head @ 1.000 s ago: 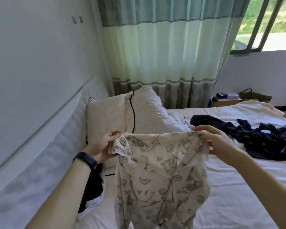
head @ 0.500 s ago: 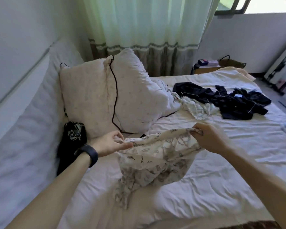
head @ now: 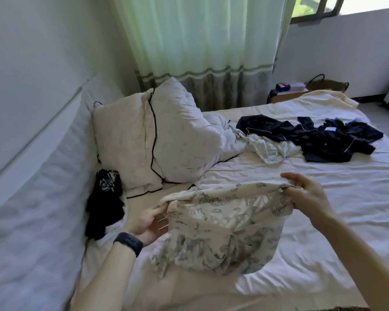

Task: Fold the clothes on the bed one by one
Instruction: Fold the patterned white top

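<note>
A cream garment with a grey print (head: pixel 222 223) hangs between my hands low over the white bed (head: pixel 323 254), its lower part bunched on the sheet. My left hand (head: pixel 149 222), with a black band on its wrist, pinches the garment's left top corner. My right hand (head: pixel 305 196) pinches the right top corner. A dark navy heap of clothes (head: pixel 319 138) lies at the far right of the bed, with a pale frilled garment (head: pixel 265 147) beside it. A black printed garment (head: pixel 105 203) lies at the left by the pillows.
Two pale pillows (head: pixel 157 140) with black piping lean against the padded headboard (head: pixel 36 187) at the left. A green and white curtain (head: pixel 202 46) hangs behind. Beyond the bed's far side stand a low table with small items (head: pixel 285 90) and a basket (head: pixel 328 84).
The garment went from held up high in front of me down to the bed, its lower part now on the sheet. My view tilted down toward the bed.
</note>
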Motion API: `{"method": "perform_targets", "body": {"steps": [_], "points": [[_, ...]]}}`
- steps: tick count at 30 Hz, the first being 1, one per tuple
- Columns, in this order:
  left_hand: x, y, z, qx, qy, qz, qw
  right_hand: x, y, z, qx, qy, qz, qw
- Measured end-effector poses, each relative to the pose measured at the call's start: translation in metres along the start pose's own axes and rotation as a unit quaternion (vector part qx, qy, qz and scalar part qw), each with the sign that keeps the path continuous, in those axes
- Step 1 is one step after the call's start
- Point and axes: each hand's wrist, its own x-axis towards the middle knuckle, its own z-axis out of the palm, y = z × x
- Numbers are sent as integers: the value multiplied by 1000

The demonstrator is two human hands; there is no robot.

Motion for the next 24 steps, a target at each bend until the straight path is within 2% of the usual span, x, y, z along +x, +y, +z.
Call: {"method": "perform_targets", "body": {"steps": [3, 5, 7, 8, 9, 10, 12, 13, 14, 15, 17, 18, 19, 22, 23, 24], "points": [[-3, -16, 15, -3, 40, -24, 999, -6, 33, -9, -80, -6, 8, 997], [-3, -21, 18, 7, 76, 1, 997, -12, 49, -10, -158, -9, 2, 987], [-5, -20, 17, 105, 77, 40, 991, -15, 62, -6, -219, -20, 0, 976], [-6, -20, 14, 220, 64, 53, 972, -16, 66, -3, -239, -37, 2, 970], [-6, -19, 12, 351, 44, 65, 933, -17, 69, 1, -257, -56, 2, 965], [-6, -18, 11, 476, 40, 73, 876, -18, 69, 6, -275, -76, 3, 959], [-3, -13, 9, 657, 108, 111, 738, -20, 63, 15, -306, -115, 3, 945], [-4, -6, 10, 699, 162, 137, 683, -21, 58, 20, -322, -125, -2, 939], [-8, 3, 10, 713, 211, 155, 650, -22, 52, 24, -333, -128, -5, 934], [-12, 13, 8, 707, 254, 169, 639, -22, 47, 28, -336, -121, -5, 934], [-16, 31, -7, 686, 290, 179, 643, -23, 32, 32, -339, -108, -11, 934], [-15, 38, -19, 672, 276, 187, 661, -22, 25, 33, -339, -114, -16, 934], [-13, 43, -32, 640, 243, 202, 700, -23, 16, 35, -330, -123, -20, 936], [-8, 52, -67, 422, 123, 218, 871, -26, -8, 42, -225, -118, 4, 967], [-6, 52, -73, 353, 80, 201, 910, -29, -16, 47, -160, -112, 34, 980], [-7, 52, -75, 312, 48, 175, 932, -32, -23, 54, -100, -105, 55, 988]]}}
